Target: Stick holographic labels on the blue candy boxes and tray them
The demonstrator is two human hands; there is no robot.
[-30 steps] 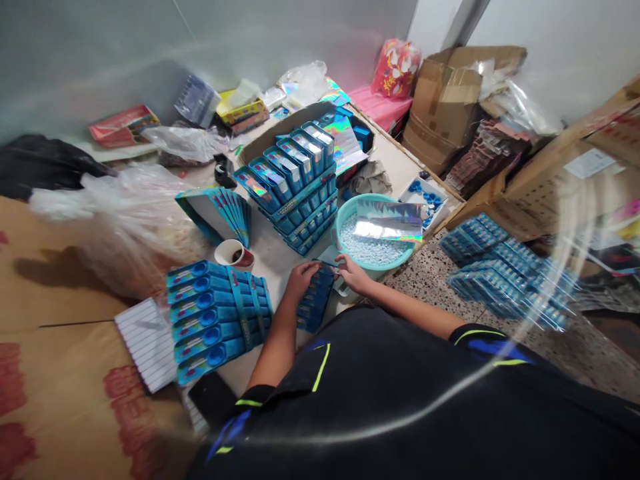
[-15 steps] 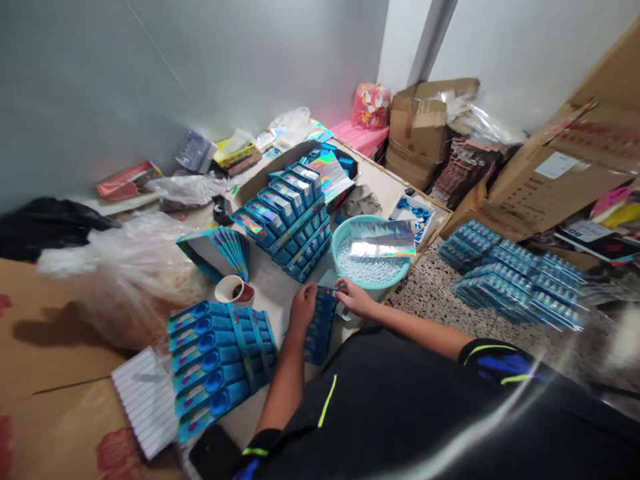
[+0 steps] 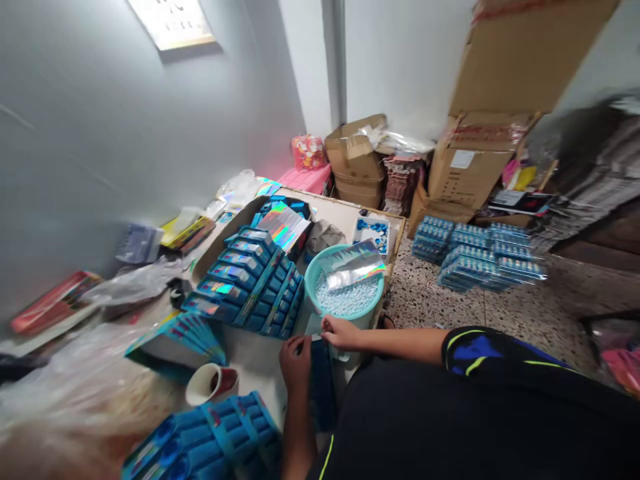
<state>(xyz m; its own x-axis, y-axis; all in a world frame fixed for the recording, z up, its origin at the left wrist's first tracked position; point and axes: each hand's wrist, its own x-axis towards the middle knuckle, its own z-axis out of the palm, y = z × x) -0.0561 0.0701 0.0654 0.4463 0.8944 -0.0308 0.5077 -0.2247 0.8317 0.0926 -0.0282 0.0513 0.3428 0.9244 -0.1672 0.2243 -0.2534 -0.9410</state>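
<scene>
A dark blue flat pack (image 3: 323, 390) with a pale upper edge stands close against my body, partly in shadow. My left hand (image 3: 295, 363) is closed at its upper left corner, with the fingers curled. At the upper right corner my right hand (image 3: 341, 332) pinches the edge. Just beyond is a turquoise basin (image 3: 310, 293) of small pale blue pellets (image 3: 345, 301), and a shiny silver sheet (image 3: 356, 265) lies across them. Stacked blue cartons (image 3: 255, 283) with silvery ends stand left of the basin.
A paper cup (image 3: 200, 385), fanned blue cards (image 3: 185, 340) and banded blue packs (image 3: 215, 437) lie on the left. Behind the basin is a white box (image 3: 371, 233) of blue caps. Wrapped blue packs (image 3: 475, 253) sit on the floor, near cardboard boxes (image 3: 455, 180).
My view has swung to the right and up, so the table sits lower and further left. Both hands stay at the top of the dark blue pack.
</scene>
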